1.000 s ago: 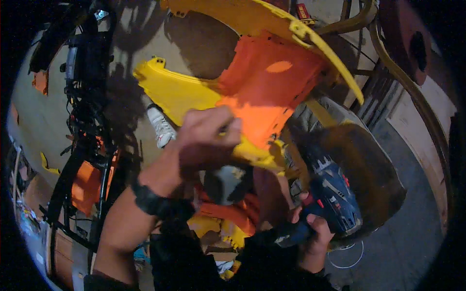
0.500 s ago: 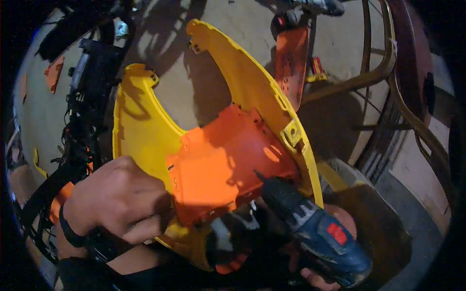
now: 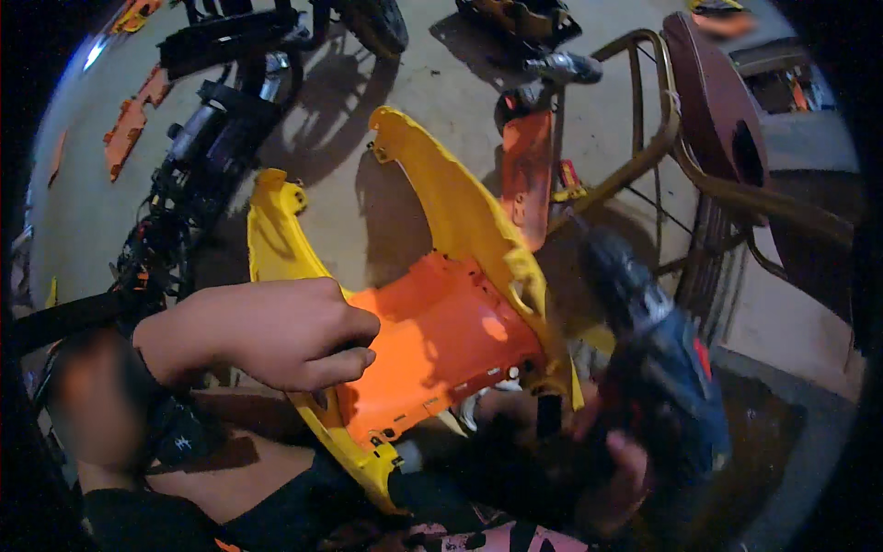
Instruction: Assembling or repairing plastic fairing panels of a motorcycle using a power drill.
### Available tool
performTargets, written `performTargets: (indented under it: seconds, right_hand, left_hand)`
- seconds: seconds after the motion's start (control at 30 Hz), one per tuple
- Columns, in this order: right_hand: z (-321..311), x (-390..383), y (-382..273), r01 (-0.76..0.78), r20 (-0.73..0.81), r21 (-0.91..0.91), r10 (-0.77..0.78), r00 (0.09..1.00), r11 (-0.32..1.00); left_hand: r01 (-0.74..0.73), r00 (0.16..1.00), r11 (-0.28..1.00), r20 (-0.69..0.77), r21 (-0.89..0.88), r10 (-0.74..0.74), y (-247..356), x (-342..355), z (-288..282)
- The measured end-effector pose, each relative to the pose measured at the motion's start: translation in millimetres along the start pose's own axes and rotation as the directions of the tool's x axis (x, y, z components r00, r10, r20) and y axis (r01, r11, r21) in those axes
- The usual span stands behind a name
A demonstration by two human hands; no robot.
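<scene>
A yellow plastic shell, with a curved left wing (image 3: 274,241) and right wing (image 3: 460,198), lies before me. An orange panel (image 3: 432,331) spans the space between the wings. My left hand (image 3: 299,336) is over the panel's left edge, fingers curled with thumb against forefinger; whatever they may hold is hidden. In my right hand (image 3: 618,483), a dark blue cordless drill (image 3: 676,382) is held to the right of the shell. The drill points up and away, its tip apart from the panel. Shadow covers most of the right hand's grip.
A stripped motorbike frame (image 3: 216,152) with loose wiring stands at left. Beyond the shell lie another orange panel (image 3: 526,175), a grey and black tool (image 3: 566,66) and orange pieces (image 3: 129,138). A tubular metal chair (image 3: 676,110) bounds the right side.
My left hand has moved right and up, onto the orange panel's edge. The drill has swung right, its tip away from over the panel. The view has shifted too.
</scene>
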State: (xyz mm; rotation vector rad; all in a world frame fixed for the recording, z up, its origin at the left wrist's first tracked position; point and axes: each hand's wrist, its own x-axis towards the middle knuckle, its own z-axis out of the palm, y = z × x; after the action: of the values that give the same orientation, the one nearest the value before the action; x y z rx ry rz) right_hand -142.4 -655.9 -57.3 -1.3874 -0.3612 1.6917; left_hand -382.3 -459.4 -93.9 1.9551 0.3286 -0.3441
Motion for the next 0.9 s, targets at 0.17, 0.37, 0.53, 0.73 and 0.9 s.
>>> performTargets:
  seconds: [0.17, 0.37, 0.53, 0.73, 0.9]
  right_hand:
    - [17, -4, 7, 0.276, -0.142, 0.316, -0.242, 0.960, 0.908]
    - [10, -21, 21, 0.541, -0.343, 0.219, -0.455, 0.822, 0.812]
    - [8, -51, 0, 0.508, -0.478, 0.083, -0.413, 0.775, 0.857]
    - [-8, -72, 12, 0.503, -0.307, 0.169, -0.440, 0.844, 0.847]
    - [-36, -119, 37, 0.299, -0.213, 0.103, -0.272, 0.938, 0.949]
  left_hand:
    - [-0.049, 0.997, 0.996, -0.063, -0.080, 0.044, 2, -10, 8]
    - [-0.430, 0.875, 0.210, -0.462, -0.878, -0.141, 10, -33, -15]
    - [-0.471, 0.599, 0.585, -0.726, -0.660, -0.337, 51, -92, -14]
    - [-0.012, 0.953, 0.759, -0.238, -0.651, -0.189, 157, -88, 131]
    - [0.112, 0.967, 0.042, 0.100, -0.993, -0.233, 169, 44, 228]
